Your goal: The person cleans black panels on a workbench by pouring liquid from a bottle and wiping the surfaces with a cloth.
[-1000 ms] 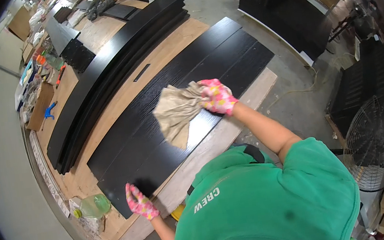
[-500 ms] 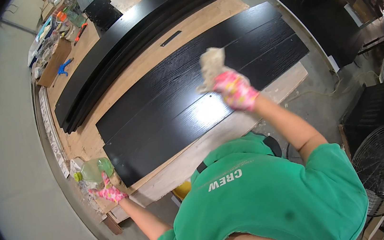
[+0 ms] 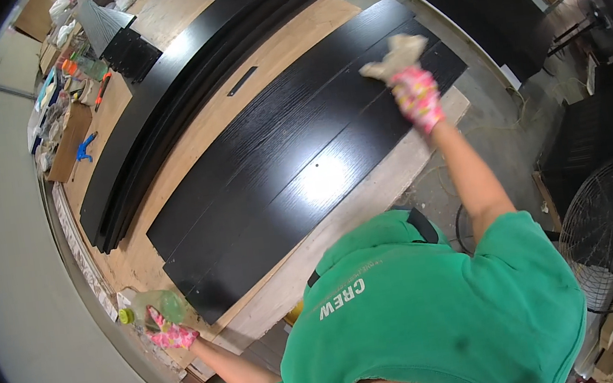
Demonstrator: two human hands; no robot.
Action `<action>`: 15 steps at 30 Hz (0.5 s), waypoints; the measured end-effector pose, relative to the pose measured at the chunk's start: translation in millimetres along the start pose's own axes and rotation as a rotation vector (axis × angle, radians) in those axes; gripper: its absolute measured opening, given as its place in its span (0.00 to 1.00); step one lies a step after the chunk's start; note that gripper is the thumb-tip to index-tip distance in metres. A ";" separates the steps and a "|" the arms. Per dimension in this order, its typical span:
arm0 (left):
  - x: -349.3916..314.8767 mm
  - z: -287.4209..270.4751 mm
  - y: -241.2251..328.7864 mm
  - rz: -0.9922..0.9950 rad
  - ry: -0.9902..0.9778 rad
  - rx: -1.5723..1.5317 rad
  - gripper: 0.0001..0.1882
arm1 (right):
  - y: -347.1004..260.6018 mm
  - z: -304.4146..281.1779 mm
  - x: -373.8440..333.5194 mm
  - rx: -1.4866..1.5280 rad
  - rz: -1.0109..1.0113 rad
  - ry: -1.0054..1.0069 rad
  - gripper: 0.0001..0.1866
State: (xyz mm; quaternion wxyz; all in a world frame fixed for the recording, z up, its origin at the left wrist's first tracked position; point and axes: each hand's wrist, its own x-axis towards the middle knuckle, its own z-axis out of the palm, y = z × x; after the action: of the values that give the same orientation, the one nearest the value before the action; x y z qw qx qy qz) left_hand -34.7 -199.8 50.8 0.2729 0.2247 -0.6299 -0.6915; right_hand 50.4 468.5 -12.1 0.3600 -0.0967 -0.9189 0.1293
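Note:
A black wooden panel (image 3: 265,166) with a curved far edge and long grooves lies across the workbench. My right hand (image 3: 417,97), in a pink floral glove, is closed on a beige cloth rag (image 3: 398,56) over the panel's right part. At the bench's left end is a clear greenish plastic bottle (image 3: 171,306) with a yellow-green cap, tipped on its side. My left hand (image 3: 173,336), gloved alike, has its fingers around the bottle's near side, beside the panel's near left corner. Part of that grip is hidden.
Curved black boards (image 3: 157,95) are stacked behind the panel, with a small dark strip (image 3: 242,81) between. A cardboard box (image 3: 71,144) and blue clamp (image 3: 85,147) sit at the far left. More black panels (image 3: 479,9) stand at the right, above a floor fan (image 3: 606,231).
My right hand has slid the rag rightward along the panel. The left hand stays at the bottle. The whole view has shifted slightly.

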 end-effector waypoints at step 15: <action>-194.0 159.8 -13.8 -0.029 -0.835 -0.012 0.22 | -187.1 -4.7 -55.3 0.561 -0.096 -1.237 0.07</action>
State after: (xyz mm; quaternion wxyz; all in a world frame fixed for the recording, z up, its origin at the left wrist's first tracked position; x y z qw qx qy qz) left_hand 4.9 48.8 47.4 -0.0147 -0.0677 -0.6793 -0.7306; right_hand 77.7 277.0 13.5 -0.2151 0.1327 -0.8907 0.3780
